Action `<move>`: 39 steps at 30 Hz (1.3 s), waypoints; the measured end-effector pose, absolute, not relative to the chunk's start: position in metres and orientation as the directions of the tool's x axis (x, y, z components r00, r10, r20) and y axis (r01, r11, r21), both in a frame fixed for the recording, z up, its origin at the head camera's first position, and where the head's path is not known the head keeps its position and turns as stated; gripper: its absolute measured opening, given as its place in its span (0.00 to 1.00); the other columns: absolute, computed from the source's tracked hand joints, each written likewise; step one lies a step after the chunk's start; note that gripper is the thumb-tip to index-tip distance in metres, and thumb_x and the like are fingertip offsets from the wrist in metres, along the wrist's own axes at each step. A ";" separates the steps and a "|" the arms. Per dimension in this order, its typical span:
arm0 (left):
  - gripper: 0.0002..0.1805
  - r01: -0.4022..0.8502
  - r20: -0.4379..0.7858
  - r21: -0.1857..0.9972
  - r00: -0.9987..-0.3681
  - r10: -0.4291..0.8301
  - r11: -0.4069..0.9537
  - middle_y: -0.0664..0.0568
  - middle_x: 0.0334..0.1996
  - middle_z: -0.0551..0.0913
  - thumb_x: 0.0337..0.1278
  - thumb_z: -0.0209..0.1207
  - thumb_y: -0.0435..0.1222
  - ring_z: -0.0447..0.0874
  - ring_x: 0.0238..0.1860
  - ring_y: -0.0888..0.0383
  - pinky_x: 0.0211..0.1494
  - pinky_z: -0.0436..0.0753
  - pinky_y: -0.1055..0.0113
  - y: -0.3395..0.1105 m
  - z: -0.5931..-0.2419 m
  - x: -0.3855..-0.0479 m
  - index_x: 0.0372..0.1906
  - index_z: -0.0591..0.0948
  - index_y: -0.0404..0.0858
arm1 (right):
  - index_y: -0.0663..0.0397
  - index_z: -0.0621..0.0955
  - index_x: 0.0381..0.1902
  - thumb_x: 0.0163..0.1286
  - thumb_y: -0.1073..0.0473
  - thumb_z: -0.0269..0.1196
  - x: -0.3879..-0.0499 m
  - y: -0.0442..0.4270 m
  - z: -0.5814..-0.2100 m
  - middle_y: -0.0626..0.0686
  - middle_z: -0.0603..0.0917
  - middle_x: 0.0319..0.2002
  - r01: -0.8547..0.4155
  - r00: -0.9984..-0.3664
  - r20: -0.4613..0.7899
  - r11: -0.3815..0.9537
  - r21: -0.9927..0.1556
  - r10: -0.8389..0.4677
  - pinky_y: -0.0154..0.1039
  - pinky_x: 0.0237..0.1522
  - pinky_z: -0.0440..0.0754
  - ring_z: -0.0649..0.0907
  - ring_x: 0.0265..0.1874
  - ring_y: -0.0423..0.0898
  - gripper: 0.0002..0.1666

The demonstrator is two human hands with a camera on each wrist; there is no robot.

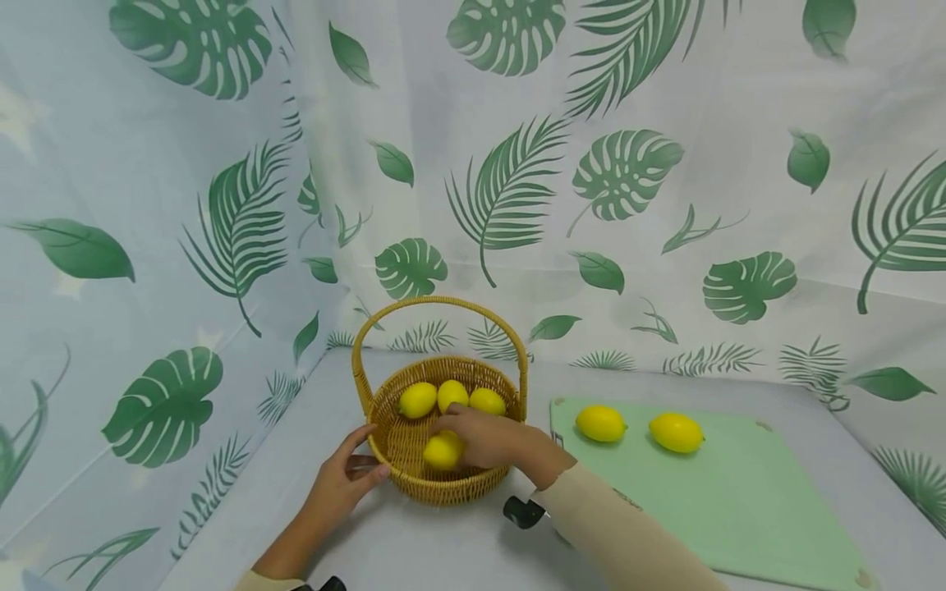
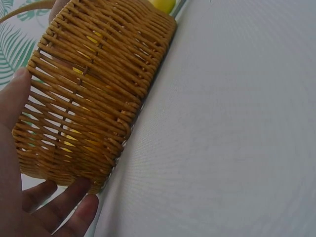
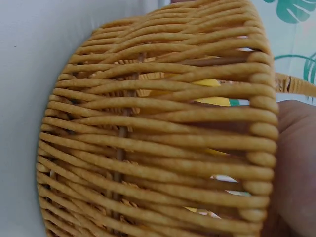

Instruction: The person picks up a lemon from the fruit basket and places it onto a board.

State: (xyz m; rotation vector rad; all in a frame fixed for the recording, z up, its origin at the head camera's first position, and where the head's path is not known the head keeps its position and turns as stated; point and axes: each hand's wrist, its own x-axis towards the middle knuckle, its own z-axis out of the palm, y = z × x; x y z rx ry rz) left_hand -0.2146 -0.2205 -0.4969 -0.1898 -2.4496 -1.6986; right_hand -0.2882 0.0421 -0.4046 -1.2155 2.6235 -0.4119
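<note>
A woven wicker basket (image 1: 443,492) with a tall arched handle stands on the table. Three lemons (image 1: 418,400) lie along its far inner side. My right hand (image 1: 484,439) reaches down inside the basket and holds another lemon (image 1: 443,451) near the front wall; some of its fingers are hidden. At the basket's left side, my left hand (image 1: 336,484) grips the rim with thumb and fingers spread around it. The left wrist view shows those fingers (image 2: 64,202) bent against the woven side. In the right wrist view, weave hides most of the right hand (image 3: 298,168).
To the right lies a light green cutting board (image 1: 754,509) bearing two lemons, one on the left (image 1: 601,423) and one farther right (image 1: 676,432). A leaf-printed curtain (image 1: 517,213) hangs behind and along the left of the table.
</note>
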 end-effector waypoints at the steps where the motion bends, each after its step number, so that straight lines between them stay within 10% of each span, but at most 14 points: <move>1: 0.39 0.190 0.197 0.918 -0.980 0.015 0.348 0.41 0.69 0.63 0.57 0.68 0.42 0.81 0.50 0.50 0.45 0.82 0.66 -0.220 -0.496 -0.214 0.72 0.65 0.48 | 0.36 0.77 0.61 0.60 0.62 0.70 -0.289 0.043 -0.405 0.43 0.72 0.58 -0.707 -0.634 -0.078 0.617 -0.347 -0.770 0.40 0.56 0.75 0.75 0.49 0.39 0.32; 39: 0.39 0.209 0.211 0.904 -0.977 0.035 0.373 0.41 0.69 0.63 0.57 0.68 0.44 0.81 0.51 0.49 0.44 0.82 0.66 -0.222 -0.497 -0.213 0.72 0.64 0.53 | 0.39 0.78 0.60 0.56 0.61 0.73 -0.274 0.104 -0.377 0.41 0.70 0.55 -0.640 -0.707 0.068 0.596 -0.485 -0.704 0.47 0.58 0.73 0.72 0.53 0.44 0.33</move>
